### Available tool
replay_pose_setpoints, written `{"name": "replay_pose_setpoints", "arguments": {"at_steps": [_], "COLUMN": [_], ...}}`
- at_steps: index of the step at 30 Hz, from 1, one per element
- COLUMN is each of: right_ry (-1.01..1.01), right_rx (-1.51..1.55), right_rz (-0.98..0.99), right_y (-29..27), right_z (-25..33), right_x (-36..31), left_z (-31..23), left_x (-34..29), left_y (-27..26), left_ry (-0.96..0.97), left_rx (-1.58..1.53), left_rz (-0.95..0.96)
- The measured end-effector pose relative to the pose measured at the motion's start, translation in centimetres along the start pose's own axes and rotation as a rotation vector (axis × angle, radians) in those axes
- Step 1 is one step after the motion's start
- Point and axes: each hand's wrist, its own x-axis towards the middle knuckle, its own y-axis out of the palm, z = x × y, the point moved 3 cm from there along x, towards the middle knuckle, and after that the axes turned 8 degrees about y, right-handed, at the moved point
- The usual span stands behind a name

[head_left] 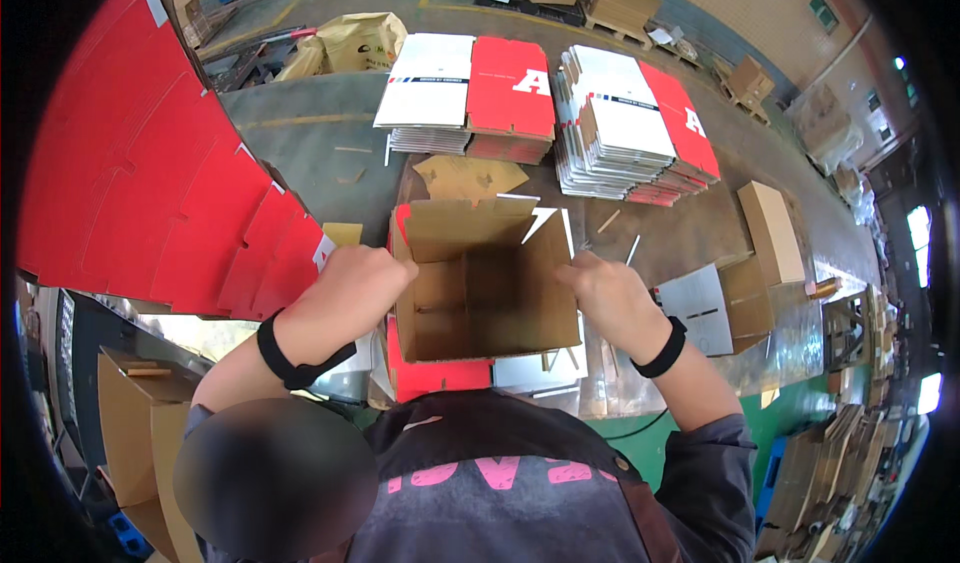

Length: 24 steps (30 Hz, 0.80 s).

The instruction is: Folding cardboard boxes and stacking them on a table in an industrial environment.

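An open cardboard box (490, 293), brown inside, stands in front of me with its far flap (468, 225) raised. My left hand (362, 281) closes on the upper edge of its left wall, fingers curled over the rim. On the opposite side, my right hand (606, 289) pinches the top edge of the right wall. Beneath the box, a flat red and white carton (440, 375) shows along the near edge. Black bands circle both of my wrists.
Two stacks of flattened red and white cartons, a left one (425, 78) and a right one (625, 113), stand beyond the box. Large red cartons (130, 173) rise at the left. An open white and brown box (745, 308) sits to the right. A brown box (150, 433) stands at lower left.
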Motion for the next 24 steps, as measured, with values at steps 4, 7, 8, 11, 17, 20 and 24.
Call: {"name": "replay_pose_setpoints", "arguments": {"at_steps": [4, 7, 8, 11, 17, 20, 24], "right_ry": [-0.042, 0.084, 0.022, 0.313, 0.46, 0.234, -0.009], "right_rx": [0.365, 0.488, 0.497, 0.576, 0.559, 0.401, 0.442], "right_rz": [-0.139, -0.179, -0.255, -0.367, -0.063, -0.33, -0.339], "right_y": [2.7, 2.3, 2.4, 2.8, 4.5, 1.9, -3.0], "right_z": [-1.8, -1.0, -0.8, 0.0, -2.0, -0.8, 3.4], "right_x": [0.0, -0.1, 0.1, -0.8, -4.2, -4.9, -4.5], "left_z": [0.6, 1.8, 1.8, 0.8, -0.5, 0.2, 1.6], "left_x": [-0.4, -1.3, -1.4, -1.7, -2.0, -2.4, -1.0], "left_y": [1.2, 2.3, 2.5, 2.3, 1.8, 0.8, 0.7], "left_ry": [-0.018, 0.031, 0.019, -0.01, 0.054, -0.031, 0.033], "left_rx": [-0.058, -0.322, -0.317, -0.294, -0.123, -0.118, -0.141], "left_rz": [-0.007, -0.153, -0.151, -0.316, -0.411, -0.046, -0.013]}}
